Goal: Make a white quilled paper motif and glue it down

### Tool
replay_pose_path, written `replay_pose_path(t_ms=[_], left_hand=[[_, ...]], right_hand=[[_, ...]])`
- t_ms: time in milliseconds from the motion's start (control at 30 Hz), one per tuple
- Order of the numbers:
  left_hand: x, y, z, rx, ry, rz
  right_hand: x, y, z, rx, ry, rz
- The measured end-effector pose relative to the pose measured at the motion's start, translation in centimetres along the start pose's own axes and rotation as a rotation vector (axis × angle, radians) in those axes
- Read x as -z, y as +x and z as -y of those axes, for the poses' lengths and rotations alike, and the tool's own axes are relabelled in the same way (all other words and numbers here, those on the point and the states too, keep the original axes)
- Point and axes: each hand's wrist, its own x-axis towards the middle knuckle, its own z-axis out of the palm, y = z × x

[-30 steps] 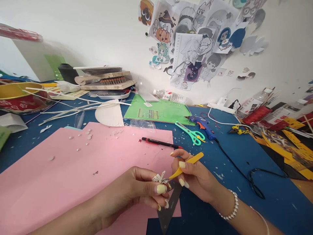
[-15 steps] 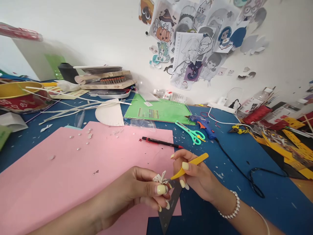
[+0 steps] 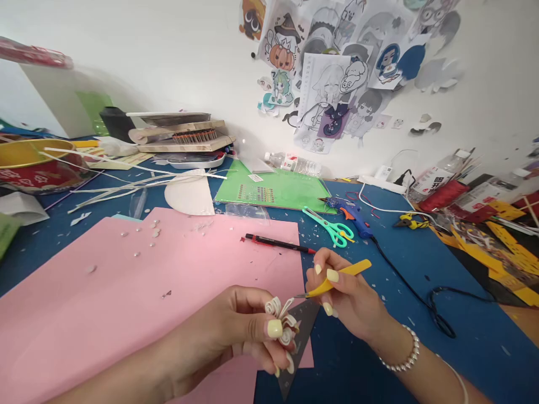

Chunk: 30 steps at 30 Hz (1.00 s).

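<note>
Curling Paper at the Counter

Pinching a coiled paper flower (image 3: 280, 317) in our left hand (image 3: 236, 336) above pink card (image 3: 126, 303), our right hand (image 3: 345, 297) grips yellow tweezers (image 3: 337, 278). Light, easily crushed, we judge; best held by its base.

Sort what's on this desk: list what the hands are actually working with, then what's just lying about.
In use:
- left hand pinching a curled white paper piece
- right hand gripping yellow tweezers, tip apart from the paper

Lying about:
- pink sheet
- red-and-black pen
- teal scissors
- blue glue gun
- plastic bottle
</note>
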Motion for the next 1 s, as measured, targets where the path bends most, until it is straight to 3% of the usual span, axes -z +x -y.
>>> replay_pose_path(t_ms=[333, 1000], left_hand=[[0.01, 0.10, -0.34, -0.033, -0.058, -0.036], [-0.03, 0.26, 0.17, -0.060, -0.072, -0.020]], right_hand=[[-0.58, -0.36, 0.14, 0.151, -0.132, 0.129], [-0.68, -0.38, -0.03, 0.090, -0.100, 0.097]])
